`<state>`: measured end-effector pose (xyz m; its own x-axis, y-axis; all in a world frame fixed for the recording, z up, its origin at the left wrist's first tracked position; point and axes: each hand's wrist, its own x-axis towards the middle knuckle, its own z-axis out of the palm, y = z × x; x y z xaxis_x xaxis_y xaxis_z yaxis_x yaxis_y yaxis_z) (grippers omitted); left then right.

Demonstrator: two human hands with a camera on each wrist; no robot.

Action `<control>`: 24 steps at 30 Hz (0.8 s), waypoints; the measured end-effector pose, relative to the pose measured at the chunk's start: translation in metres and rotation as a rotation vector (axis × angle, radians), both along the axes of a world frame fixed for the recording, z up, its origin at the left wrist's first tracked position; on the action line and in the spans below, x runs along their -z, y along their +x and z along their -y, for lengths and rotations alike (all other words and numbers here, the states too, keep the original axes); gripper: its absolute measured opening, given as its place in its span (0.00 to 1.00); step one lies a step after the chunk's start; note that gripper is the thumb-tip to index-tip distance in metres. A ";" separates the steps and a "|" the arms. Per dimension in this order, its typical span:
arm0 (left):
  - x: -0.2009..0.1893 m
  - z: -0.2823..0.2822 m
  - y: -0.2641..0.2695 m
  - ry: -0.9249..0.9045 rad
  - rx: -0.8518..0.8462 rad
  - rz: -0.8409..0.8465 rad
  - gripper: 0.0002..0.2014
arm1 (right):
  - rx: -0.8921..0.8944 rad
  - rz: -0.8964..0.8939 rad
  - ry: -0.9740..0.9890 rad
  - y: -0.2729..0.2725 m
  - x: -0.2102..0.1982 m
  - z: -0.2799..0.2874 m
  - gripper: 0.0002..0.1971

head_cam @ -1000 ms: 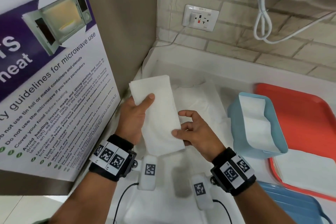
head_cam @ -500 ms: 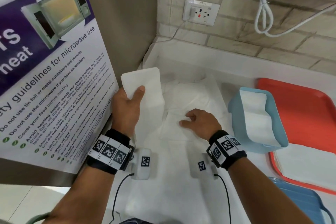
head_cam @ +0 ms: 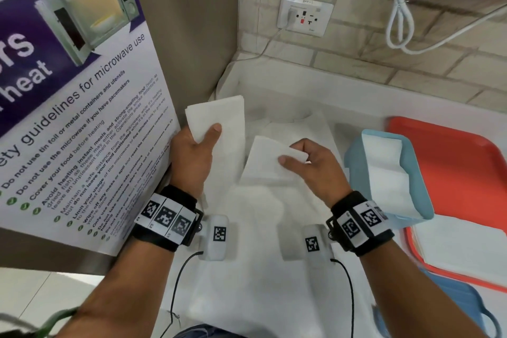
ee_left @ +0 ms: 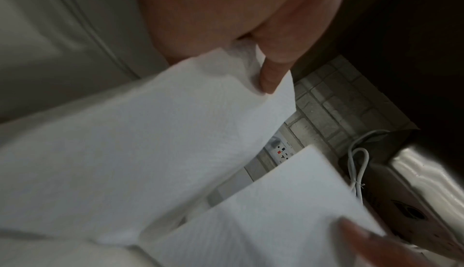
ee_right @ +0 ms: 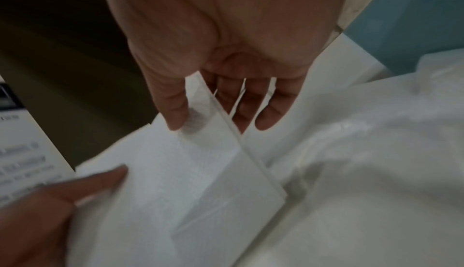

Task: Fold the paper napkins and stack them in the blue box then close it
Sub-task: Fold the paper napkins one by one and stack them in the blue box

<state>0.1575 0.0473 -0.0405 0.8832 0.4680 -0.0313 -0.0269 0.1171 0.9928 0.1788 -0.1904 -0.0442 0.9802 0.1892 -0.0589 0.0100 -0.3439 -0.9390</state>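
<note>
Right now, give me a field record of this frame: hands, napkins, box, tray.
left hand: grips a long folded white paper napkin, thumb on top
right hand: pinches a second folded white paper napkin by its corner, thumb above, fingers below
light blue plastic box: open, no lid on it, white napkins inside
orange plastic tray: under the box, white sheet on its near part
loose white napkins on the counter: beneath both hands

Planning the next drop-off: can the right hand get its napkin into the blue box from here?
Probably yes. The right hand pinches a folded napkin just beside the blue box, which stands open with nothing between them.
</note>
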 end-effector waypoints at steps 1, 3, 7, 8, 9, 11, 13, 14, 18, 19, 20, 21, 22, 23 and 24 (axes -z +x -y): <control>-0.001 0.000 0.001 -0.006 0.010 0.000 0.06 | -0.004 0.004 0.094 -0.001 -0.010 0.000 0.10; -0.004 0.000 0.002 -0.037 0.045 0.007 0.07 | -0.033 0.033 0.238 -0.003 -0.031 -0.002 0.08; -0.013 0.002 0.004 -0.094 0.141 0.019 0.07 | -0.196 0.026 0.389 -0.012 -0.072 -0.007 0.06; -0.016 0.003 0.004 -0.111 0.161 0.015 0.08 | -0.243 0.012 0.397 -0.015 -0.079 -0.008 0.06; -0.018 0.005 0.004 -0.131 0.181 0.007 0.09 | -0.280 0.000 0.397 -0.016 -0.084 -0.010 0.07; -0.019 0.010 0.003 -0.150 0.219 -0.011 0.14 | -0.299 -0.019 0.398 -0.016 -0.089 -0.016 0.08; -0.020 0.018 0.000 -0.165 0.259 -0.010 0.14 | -0.238 -0.004 0.368 -0.012 -0.085 -0.023 0.08; -0.022 0.023 -0.003 -0.181 0.287 -0.010 0.13 | -0.185 0.019 0.330 -0.010 -0.081 -0.026 0.07; -0.027 0.033 -0.012 -0.282 0.427 -0.068 0.17 | 0.003 0.075 0.200 0.002 -0.057 -0.034 0.07; -0.027 0.034 -0.012 -0.315 0.425 -0.100 0.18 | 0.039 0.077 0.179 0.003 -0.054 -0.036 0.09; -0.026 0.035 -0.012 -0.344 0.409 -0.138 0.20 | 0.063 0.077 0.162 0.004 -0.051 -0.037 0.12; -0.024 0.035 -0.012 -0.367 0.384 -0.175 0.21 | 0.077 0.075 0.152 0.004 -0.049 -0.038 0.15; -0.023 0.035 -0.011 -0.380 0.351 -0.208 0.23 | 0.087 0.076 0.155 0.003 -0.048 -0.039 0.16; -0.022 0.036 -0.011 -0.382 0.320 -0.233 0.25 | 0.097 0.080 0.160 0.001 -0.049 -0.040 0.15; -0.021 0.037 -0.011 -0.381 0.302 -0.252 0.27 | 0.107 0.085 0.170 0.001 -0.048 -0.040 0.13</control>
<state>0.1470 0.0100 -0.0193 0.9199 0.1090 -0.3767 0.2965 0.4353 0.8501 0.1795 -0.1504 0.0040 0.9952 0.0843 0.0492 0.0641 -0.1836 -0.9809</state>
